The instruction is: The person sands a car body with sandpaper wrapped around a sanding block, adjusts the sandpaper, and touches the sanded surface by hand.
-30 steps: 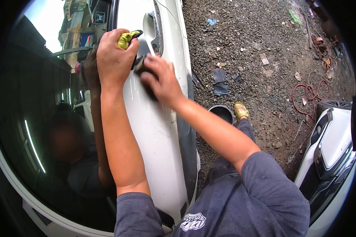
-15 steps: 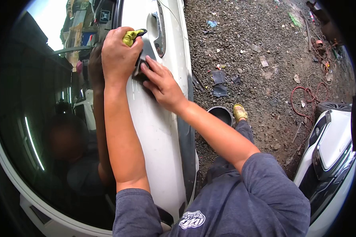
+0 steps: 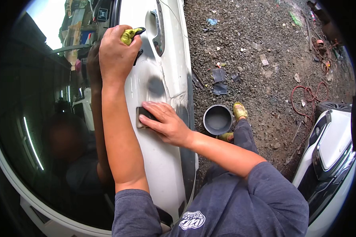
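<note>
My left hand (image 3: 116, 53) is closed around a crumpled yellow-green cloth (image 3: 129, 36) with a dark edge, near the car's door handle (image 3: 159, 33). Lower down, my right hand (image 3: 166, 122) grips a dark sanding block (image 3: 146, 113) with a greyish edge, resting flat on the white car door (image 3: 158, 166). Between the hands, a dark grey round patch (image 3: 156, 86) shows on the panel, with smudgy grey areas around it. A cracked, uneven line in the surface runs to its right.
A dark bucket (image 3: 218, 119) stands on the gravel (image 3: 245, 47) beside my sandalled feet. Dark plastic scraps (image 3: 219, 82) lie further off. A red hose (image 3: 304, 98) coils near another white vehicle (image 3: 332, 134) at right. The dark car window (image 3: 47, 118) is at left.
My right hand has slid the sanding block down the door, away from my left hand, uncovering the grey patch. The left hand with the cloth has shifted only slightly.
</note>
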Tool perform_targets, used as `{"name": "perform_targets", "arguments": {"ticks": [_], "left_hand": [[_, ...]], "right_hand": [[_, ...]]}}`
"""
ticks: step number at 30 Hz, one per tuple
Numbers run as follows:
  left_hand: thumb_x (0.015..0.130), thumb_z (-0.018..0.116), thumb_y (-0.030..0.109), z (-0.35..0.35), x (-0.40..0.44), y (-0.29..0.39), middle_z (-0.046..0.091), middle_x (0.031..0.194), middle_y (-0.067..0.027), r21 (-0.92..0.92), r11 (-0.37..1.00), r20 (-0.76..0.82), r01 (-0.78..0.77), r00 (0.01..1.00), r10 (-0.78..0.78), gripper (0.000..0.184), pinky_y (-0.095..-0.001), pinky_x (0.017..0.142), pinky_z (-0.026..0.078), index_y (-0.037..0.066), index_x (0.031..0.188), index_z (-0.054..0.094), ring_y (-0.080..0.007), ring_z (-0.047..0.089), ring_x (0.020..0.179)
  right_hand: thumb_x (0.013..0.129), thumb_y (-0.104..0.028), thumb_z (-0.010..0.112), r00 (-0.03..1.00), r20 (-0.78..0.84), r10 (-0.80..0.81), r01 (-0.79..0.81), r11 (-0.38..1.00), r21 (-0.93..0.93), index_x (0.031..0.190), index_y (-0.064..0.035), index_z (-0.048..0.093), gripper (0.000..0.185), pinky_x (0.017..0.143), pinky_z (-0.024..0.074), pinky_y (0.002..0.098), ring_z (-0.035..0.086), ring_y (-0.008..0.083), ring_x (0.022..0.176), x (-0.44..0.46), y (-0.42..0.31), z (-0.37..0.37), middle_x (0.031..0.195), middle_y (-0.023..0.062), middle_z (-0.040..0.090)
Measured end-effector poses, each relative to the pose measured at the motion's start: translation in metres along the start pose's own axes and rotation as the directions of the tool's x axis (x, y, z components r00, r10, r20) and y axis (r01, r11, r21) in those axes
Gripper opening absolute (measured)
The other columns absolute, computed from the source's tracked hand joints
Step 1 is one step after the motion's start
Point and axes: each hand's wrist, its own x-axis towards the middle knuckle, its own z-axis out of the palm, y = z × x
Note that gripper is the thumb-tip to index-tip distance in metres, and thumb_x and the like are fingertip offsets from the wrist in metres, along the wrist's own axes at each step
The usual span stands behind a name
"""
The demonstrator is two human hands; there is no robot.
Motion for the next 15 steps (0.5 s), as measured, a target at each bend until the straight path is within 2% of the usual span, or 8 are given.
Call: {"name": "perform_targets", "arguments": {"ticks": [1, 3, 4, 7, 9, 11, 13, 15], "left_hand": [[0.082, 0.078, 0.019, 0.000, 0.000, -0.001, 0.071, 0.100, -0.0144, 0.002, 1.000, 0.003, -0.003, 1.000, 0.003, 0.025, -0.0435, 0.087, 0.056, 0.004, 0.101, 0.073, -0.0352, 0.068, 0.094], [0.082, 0.078, 0.019, 0.000, 0.000, 0.000, 0.071, 0.100, -0.0142, 0.006, 1.000, 0.006, -0.012, 1.000, 0.011, 0.025, -0.0434, 0.087, 0.056, 0.004, 0.101, 0.073, -0.0350, 0.068, 0.094], [0.082, 0.078, 0.019, 0.001, 0.000, 0.000, 0.071, 0.100, -0.0142, -0.001, 1.000, 0.007, -0.003, 1.000, 0.003, 0.025, -0.0434, 0.087, 0.056, 0.004, 0.101, 0.073, -0.0350, 0.068, 0.094], [0.083, 0.079, 0.019, 0.001, 0.000, 0.000, 0.071, 0.100, -0.0144, 0.001, 1.000, 0.014, 0.007, 1.000, -0.007, 0.026, -0.0421, 0.086, 0.055, 0.004, 0.103, 0.073, -0.0342, 0.069, 0.094], [0.083, 0.080, 0.019, 0.000, 0.000, -0.003, 0.071, 0.102, -0.0148, 0.028, 1.000, 0.028, -0.010, 1.000, 0.010, 0.028, -0.0393, 0.086, 0.055, 0.004, 0.106, 0.074, -0.0328, 0.069, 0.092], [0.083, 0.079, 0.020, 0.001, -0.002, 0.000, 0.071, 0.101, -0.0145, 0.018, 1.000, 0.016, 0.004, 1.000, -0.004, 0.026, -0.0420, 0.087, 0.055, 0.004, 0.103, 0.074, -0.0341, 0.069, 0.094], [0.083, 0.078, 0.020, 0.001, -0.001, 0.000, 0.071, 0.101, -0.0142, 0.021, 1.000, 0.005, 0.005, 1.000, -0.005, 0.025, -0.0434, 0.087, 0.056, 0.005, 0.102, 0.074, -0.0348, 0.069, 0.095], [0.083, 0.078, 0.021, 0.004, -0.001, 0.000, 0.072, 0.101, -0.0141, 0.029, 1.000, -0.002, -0.007, 1.000, 0.007, 0.026, -0.0433, 0.087, 0.056, 0.005, 0.102, 0.074, -0.0347, 0.069, 0.095]], "right_hand": [[0.085, -0.002, 0.076, 0.997, 0.047, -0.053, 0.050, 0.997, 0.055, 0.146, -0.0162, 0.061, 0.065, 0.111, 0.0463, 0.0510, 0.058, 0.0399, 0.134, -0.001, 0.000, -0.003, 0.152, 0.0218, 0.054], [0.087, -0.002, 0.075, 0.996, -0.078, -0.037, 0.038, 0.999, 0.012, 0.146, -0.0153, 0.060, 0.063, 0.110, 0.0469, 0.0515, 0.059, 0.0407, 0.132, 0.024, 0.029, -0.001, 0.151, 0.0207, 0.055], [0.087, -0.004, 0.076, 0.991, -0.132, 0.037, -0.024, 0.995, 0.097, 0.146, -0.0134, 0.059, 0.062, 0.111, 0.0457, 0.0518, 0.057, 0.0422, 0.133, 0.041, 0.057, 0.005, 0.151, 0.0205, 0.055], [0.088, -0.004, 0.075, 0.965, -0.203, 0.165, -0.199, 0.967, -0.162, 0.148, -0.0132, 0.058, 0.062, 0.113, 0.0425, 0.0509, 0.052, 0.0440, 0.137, 0.063, 0.069, -0.002, 0.154, 0.0220, 0.052], [0.090, -0.002, 0.073, 0.983, -0.127, 0.136, -0.144, 0.988, -0.059, 0.146, -0.0147, 0.060, 0.059, 0.112, 0.0437, 0.0493, 0.054, 0.0407, 0.135, 0.025, 0.026, 0.007, 0.155, 0.0200, 0.052], [0.082, -0.005, 0.076, 0.999, -0.001, 0.039, -0.039, 0.999, -0.014, 0.139, -0.0126, 0.064, 0.059, 0.107, 0.0471, 0.0500, 0.057, 0.0376, 0.128, -0.011, -0.008, 0.003, 0.152, 0.0168, 0.055], [0.082, -0.007, 0.077, 0.999, -0.020, -0.041, 0.040, 0.998, -0.057, 0.138, -0.0128, 0.065, 0.058, 0.106, 0.0472, 0.0510, 0.058, 0.0371, 0.127, 0.003, 0.013, -0.002, 0.151, 0.0163, 0.056], [0.087, -0.004, 0.076, 0.984, -0.128, 0.121, -0.127, 0.991, -0.035, 0.137, -0.0096, 0.065, 0.052, 0.103, 0.0468, 0.0491, 0.060, 0.0425, 0.121, 0.045, 0.049, -0.007, 0.145, 0.0218, 0.059]]}}
